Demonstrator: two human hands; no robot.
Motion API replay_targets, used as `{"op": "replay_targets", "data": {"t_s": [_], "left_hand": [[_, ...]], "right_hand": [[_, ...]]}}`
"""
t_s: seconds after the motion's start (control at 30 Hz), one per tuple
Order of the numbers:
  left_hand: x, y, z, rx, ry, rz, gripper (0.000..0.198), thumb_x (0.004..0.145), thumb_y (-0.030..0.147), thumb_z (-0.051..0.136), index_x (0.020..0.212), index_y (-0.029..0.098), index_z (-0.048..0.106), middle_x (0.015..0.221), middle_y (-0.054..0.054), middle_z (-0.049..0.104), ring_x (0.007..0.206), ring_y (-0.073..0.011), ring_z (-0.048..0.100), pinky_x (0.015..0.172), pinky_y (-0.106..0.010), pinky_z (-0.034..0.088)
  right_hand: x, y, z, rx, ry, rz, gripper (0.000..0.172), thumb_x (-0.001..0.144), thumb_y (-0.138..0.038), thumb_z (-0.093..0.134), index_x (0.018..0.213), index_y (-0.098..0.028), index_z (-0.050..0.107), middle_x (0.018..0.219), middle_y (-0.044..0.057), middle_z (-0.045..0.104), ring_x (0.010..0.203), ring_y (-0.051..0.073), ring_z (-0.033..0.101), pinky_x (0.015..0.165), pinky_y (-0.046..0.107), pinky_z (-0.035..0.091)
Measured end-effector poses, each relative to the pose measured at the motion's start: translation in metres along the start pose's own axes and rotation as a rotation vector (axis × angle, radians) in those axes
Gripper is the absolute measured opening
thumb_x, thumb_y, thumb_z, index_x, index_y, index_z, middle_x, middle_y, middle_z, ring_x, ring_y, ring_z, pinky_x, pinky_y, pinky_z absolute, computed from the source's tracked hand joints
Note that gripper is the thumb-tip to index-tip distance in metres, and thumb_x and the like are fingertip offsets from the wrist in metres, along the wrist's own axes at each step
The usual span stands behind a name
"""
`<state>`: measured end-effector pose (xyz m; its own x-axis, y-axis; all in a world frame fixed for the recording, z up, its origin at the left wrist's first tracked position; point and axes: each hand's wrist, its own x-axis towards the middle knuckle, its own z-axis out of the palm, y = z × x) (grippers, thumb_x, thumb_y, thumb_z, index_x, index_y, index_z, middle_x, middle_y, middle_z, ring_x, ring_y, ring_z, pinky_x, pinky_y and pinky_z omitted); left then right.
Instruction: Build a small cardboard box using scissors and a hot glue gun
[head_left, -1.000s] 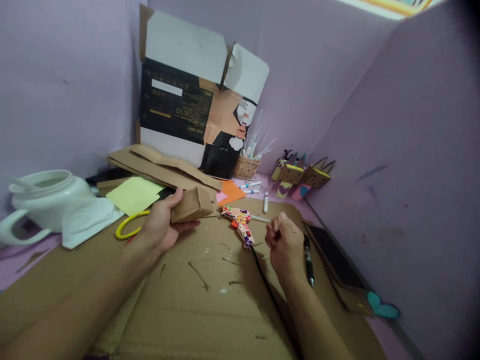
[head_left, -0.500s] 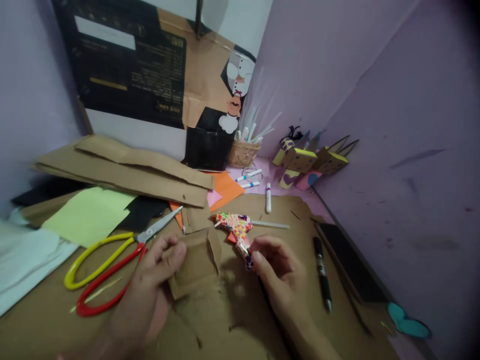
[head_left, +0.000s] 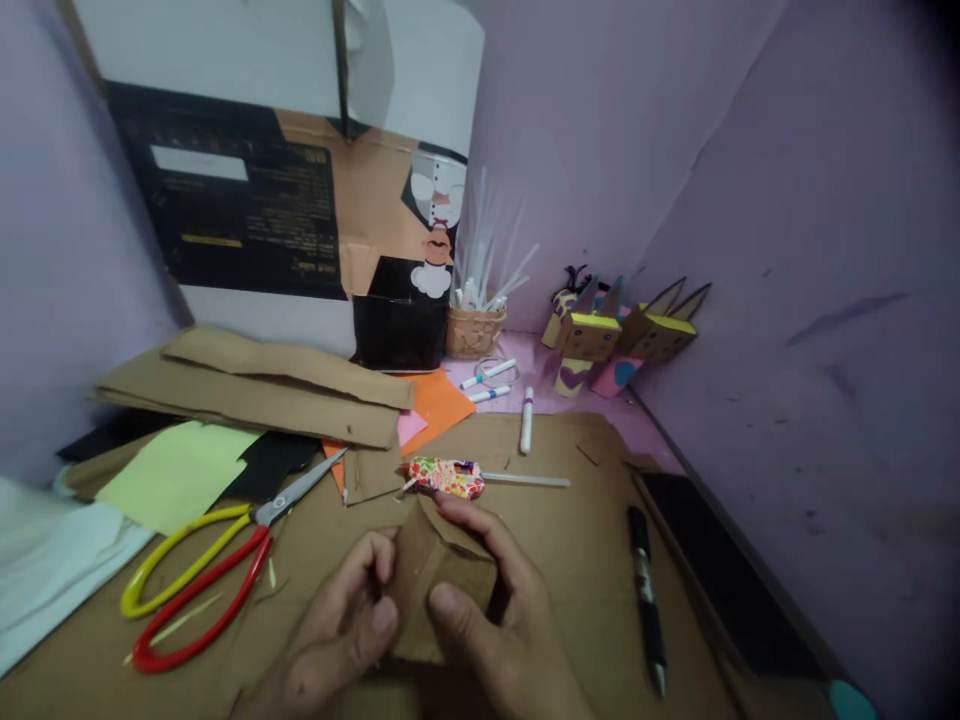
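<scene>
A small folded cardboard box (head_left: 442,590) is held up between both of my hands, close to me over the work surface. My left hand (head_left: 349,615) grips its left side, with the thumb at the lower edge. Around the right side curls my right hand (head_left: 499,600), its thumb pressed on the front face and its fingers along the top flap. Just beyond the box lies a flower-patterned hot glue gun (head_left: 450,477), a clear glue stick (head_left: 525,480) poking from its back end; the box hides its handle.
Scissors (head_left: 262,515) with yellow and red handles lie at left, near green paper (head_left: 180,475) and stacked cardboard strips (head_left: 247,385). A black pen (head_left: 646,600) and a dark phone-like slab (head_left: 727,570) are at right. Markers (head_left: 527,420), a basket (head_left: 476,332) and cardboard animal figures (head_left: 589,340) stand behind.
My right hand has left the glue gun's handle and now grips the cardboard box along with my left. The box has turned and come nearer to me. The view has shifted.
</scene>
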<state>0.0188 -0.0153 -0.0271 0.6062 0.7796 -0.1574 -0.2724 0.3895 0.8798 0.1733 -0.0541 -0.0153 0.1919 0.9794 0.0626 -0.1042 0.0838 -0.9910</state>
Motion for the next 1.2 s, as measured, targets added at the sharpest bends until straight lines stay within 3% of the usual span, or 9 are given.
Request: {"op": "replay_targets", "data": {"t_s": [0.17,0.3,0.37,0.47,0.57,0.7,0.87,1.07,1.2], "left_hand": [[0.001,0.013,0.002,0.302,0.074,0.14,0.062,0.063,0.049,0.075,0.112,0.027,0.042,0.114,-0.006,0.052,0.112,-0.0268,0.049,0.092,-0.036,0.039],[0.004,0.02,0.002,0.253,0.005,0.171,0.074,0.06,0.041,0.079,0.121,0.025,0.042,0.13,-0.01,0.047,0.125,-0.0314,0.04,0.099,-0.039,0.035],[0.006,0.022,0.003,0.2,-0.015,0.193,0.066,0.065,0.037,0.076,0.121,0.025,0.043,0.129,-0.01,0.05,0.124,-0.0306,0.043,0.099,-0.039,0.036],[0.005,0.026,0.003,0.097,0.058,0.186,0.058,0.069,0.036,0.072,0.12,0.024,0.046,0.123,-0.01,0.057,0.117,-0.0302,0.05,0.093,-0.039,0.041],[0.002,0.031,-0.002,0.054,0.118,0.157,0.055,0.068,0.034,0.072,0.117,0.024,0.05,0.117,-0.009,0.062,0.113,-0.0306,0.054,0.088,-0.037,0.044],[-0.009,0.039,-0.009,0.161,0.047,0.117,0.051,0.065,0.032,0.071,0.113,0.019,0.059,0.119,-0.011,0.062,0.113,-0.0328,0.053,0.092,-0.041,0.043],[-0.019,0.045,-0.007,0.345,-0.039,0.067,0.049,0.062,0.033,0.072,0.108,0.019,0.065,0.118,-0.009,0.064,0.112,-0.0343,0.054,0.093,-0.042,0.041],[-0.017,0.037,-0.003,0.312,0.176,0.03,0.06,0.06,0.043,0.077,0.109,0.018,0.051,0.101,-0.009,0.065,0.085,-0.0255,0.062,0.071,-0.033,0.047],[-0.018,0.033,0.001,0.258,0.077,0.076,0.058,0.068,0.051,0.069,0.11,0.018,0.049,0.097,-0.008,0.063,0.084,-0.0226,0.06,0.072,-0.032,0.045]], "right_hand": [[-0.004,-0.006,0.003,-0.073,-0.033,0.041,0.059,0.062,-0.021,0.071,0.119,-0.025,0.056,0.124,0.007,0.06,0.118,0.03,0.053,0.101,0.046,0.041],[-0.005,-0.002,0.003,-0.021,-0.075,-0.109,0.068,0.066,-0.023,0.072,0.13,-0.027,0.047,0.139,0.007,0.047,0.132,0.029,0.037,0.111,0.047,0.028],[-0.002,-0.001,0.0,0.061,-0.104,-0.135,0.073,0.065,-0.028,0.075,0.131,-0.028,0.046,0.144,0.007,0.04,0.135,0.03,0.032,0.112,0.048,0.026],[0.001,-0.002,-0.003,0.225,-0.138,-0.093,0.077,0.061,-0.035,0.08,0.13,-0.029,0.046,0.145,0.007,0.04,0.132,0.03,0.039,0.109,0.047,0.031],[0.003,-0.003,-0.004,0.283,-0.091,-0.074,0.064,0.065,-0.04,0.077,0.123,-0.028,0.052,0.136,0.008,0.051,0.123,0.027,0.049,0.103,0.043,0.039],[0.002,-0.002,-0.002,0.258,-0.049,0.06,0.05,0.068,-0.045,0.073,0.111,-0.024,0.058,0.122,0.01,0.06,0.115,0.027,0.055,0.092,0.04,0.047],[-0.004,-0.005,0.002,0.295,-0.268,0.269,0.056,0.063,-0.041,0.077,0.112,-0.022,0.058,0.116,0.009,0.061,0.107,0.026,0.058,0.084,0.035,0.048],[-0.004,-0.006,0.006,0.348,-0.252,0.119,0.043,0.058,-0.03,0.079,0.097,-0.025,0.06,0.092,0.001,0.063,0.078,0.017,0.061,0.062,0.024,0.048],[-0.005,-0.001,0.003,0.285,-0.298,0.114,0.044,0.057,-0.031,0.081,0.097,-0.025,0.063,0.089,0.001,0.064,0.074,0.016,0.061,0.063,0.026,0.049]]}}
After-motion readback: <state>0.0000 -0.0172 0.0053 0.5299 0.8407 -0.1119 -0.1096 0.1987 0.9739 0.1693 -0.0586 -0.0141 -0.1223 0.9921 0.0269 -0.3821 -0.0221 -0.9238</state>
